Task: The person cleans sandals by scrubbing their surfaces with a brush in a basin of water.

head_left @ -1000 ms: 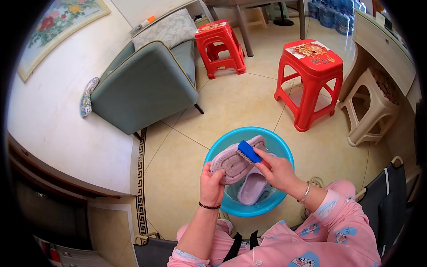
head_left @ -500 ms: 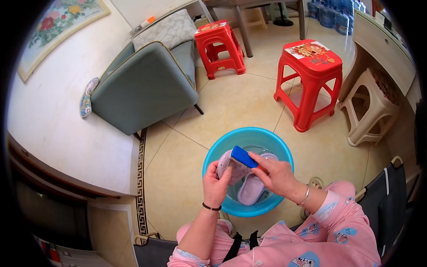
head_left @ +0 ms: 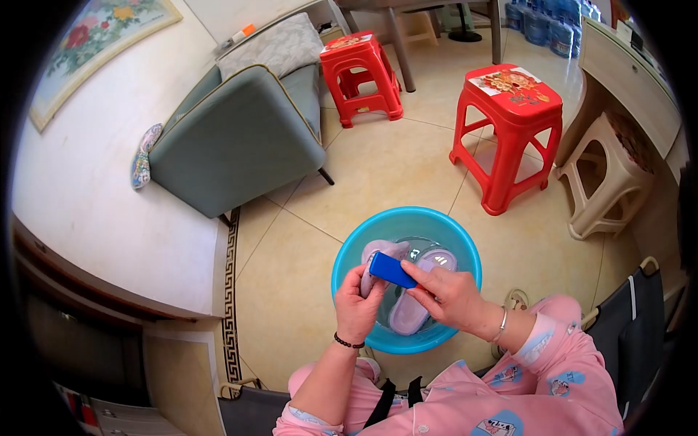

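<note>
My left hand (head_left: 358, 307) is closed on a pale purple slipper (head_left: 375, 251), which is tilted on edge over the left part of a blue basin (head_left: 472, 251). In my right hand (head_left: 454, 296) is a brush with a blue back (head_left: 391, 269) and a red handle part; its head lies against the slipper near my left fingers. The bristles are mostly hidden. Below, a second purple slipper (head_left: 409, 312) rests in the water in the basin, its sole partly covered by my right hand and the brush.
Two red stools (head_left: 509, 102) (head_left: 360, 80) stand on the tiled floor beyond the basin. A beige stool (head_left: 607, 171) is under the desk (head_left: 629, 80) at right. A grey-green armchair (head_left: 236, 145) stands at left, and large water bottles (head_left: 563, 36) at the back right.
The held slipper has turned from showing its sole broadly to standing on edge. The brush has moved left and down along it, with my right hand following.
</note>
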Demonstrator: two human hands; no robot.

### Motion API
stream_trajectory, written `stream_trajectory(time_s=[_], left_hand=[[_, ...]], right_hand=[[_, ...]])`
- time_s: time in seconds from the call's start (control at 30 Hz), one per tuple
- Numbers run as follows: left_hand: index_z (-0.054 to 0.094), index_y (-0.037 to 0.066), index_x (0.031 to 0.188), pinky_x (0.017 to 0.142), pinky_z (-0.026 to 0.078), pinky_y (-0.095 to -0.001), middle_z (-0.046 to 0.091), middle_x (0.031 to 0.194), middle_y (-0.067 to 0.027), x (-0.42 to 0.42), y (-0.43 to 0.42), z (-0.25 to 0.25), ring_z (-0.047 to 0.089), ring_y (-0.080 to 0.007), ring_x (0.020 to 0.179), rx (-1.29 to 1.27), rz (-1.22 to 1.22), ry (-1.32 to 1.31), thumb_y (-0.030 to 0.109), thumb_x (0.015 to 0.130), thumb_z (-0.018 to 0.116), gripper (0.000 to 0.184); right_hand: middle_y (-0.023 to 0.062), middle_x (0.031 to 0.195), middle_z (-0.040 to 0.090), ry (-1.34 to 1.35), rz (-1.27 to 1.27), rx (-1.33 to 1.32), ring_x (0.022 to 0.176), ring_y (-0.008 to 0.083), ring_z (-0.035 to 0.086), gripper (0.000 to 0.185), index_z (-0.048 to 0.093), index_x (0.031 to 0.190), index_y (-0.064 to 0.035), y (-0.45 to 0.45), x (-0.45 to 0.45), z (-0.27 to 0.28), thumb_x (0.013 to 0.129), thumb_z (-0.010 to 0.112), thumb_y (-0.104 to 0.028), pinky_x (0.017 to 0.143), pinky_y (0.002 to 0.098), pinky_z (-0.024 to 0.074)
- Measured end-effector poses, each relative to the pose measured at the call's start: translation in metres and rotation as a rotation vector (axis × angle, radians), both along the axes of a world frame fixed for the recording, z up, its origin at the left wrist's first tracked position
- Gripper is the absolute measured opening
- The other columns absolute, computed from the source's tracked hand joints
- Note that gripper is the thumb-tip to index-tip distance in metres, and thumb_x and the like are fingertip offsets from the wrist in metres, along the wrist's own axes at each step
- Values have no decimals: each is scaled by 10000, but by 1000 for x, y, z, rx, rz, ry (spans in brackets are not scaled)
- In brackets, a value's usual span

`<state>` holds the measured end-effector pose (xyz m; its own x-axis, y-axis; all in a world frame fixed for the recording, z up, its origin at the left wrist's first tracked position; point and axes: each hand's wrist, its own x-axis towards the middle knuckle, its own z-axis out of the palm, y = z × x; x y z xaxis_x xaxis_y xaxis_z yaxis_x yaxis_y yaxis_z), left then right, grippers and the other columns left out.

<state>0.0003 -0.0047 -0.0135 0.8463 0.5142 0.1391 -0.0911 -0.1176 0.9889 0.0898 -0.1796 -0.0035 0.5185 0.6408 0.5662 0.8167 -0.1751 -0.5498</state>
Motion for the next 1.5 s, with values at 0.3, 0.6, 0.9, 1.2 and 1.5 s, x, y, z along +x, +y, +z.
stream_trajectory(time_s=[0.3,0.6,0.9,1.2,1.5], left_hand=[[617,19,1098,688,478,-215,656,885,-4,1,1,-11,569,-53,773,122,21,17,38,847,662,255],[604,-2,1111,718,482,-215,644,942,-17,1,-8,10,578,-63,806,250,37,72,30,856,658,263],[630,18,1145,698,491,-223,677,913,-39,-1,-1,-4,587,-65,791,202,-8,1,49,840,681,312],[632,-4,1139,797,511,-260,692,1048,-103,3,-7,5,645,-125,912,305,18,74,20,839,663,303],[624,7,1149,851,512,-282,670,1124,-129,-1,-2,8,642,-173,1011,363,16,65,3,835,657,316]], right_hand=[[76,652,564,-25,-48,-10,540,237,570,459,563,1306,-180,-1,4,-1,866,652,-274,471,359,448],[128,805,652,348,-75,-12,672,283,630,460,557,1302,-98,-3,14,6,856,660,-141,601,353,495],[63,619,526,-66,9,-142,523,232,560,468,562,1309,-197,-5,-9,5,861,655,-294,455,361,441],[159,862,657,422,-85,-63,662,268,620,432,574,1282,-96,-5,18,6,863,661,-156,615,333,488],[80,633,544,32,-88,-54,515,244,557,457,568,1303,-165,-4,0,2,863,652,-253,467,376,447]])
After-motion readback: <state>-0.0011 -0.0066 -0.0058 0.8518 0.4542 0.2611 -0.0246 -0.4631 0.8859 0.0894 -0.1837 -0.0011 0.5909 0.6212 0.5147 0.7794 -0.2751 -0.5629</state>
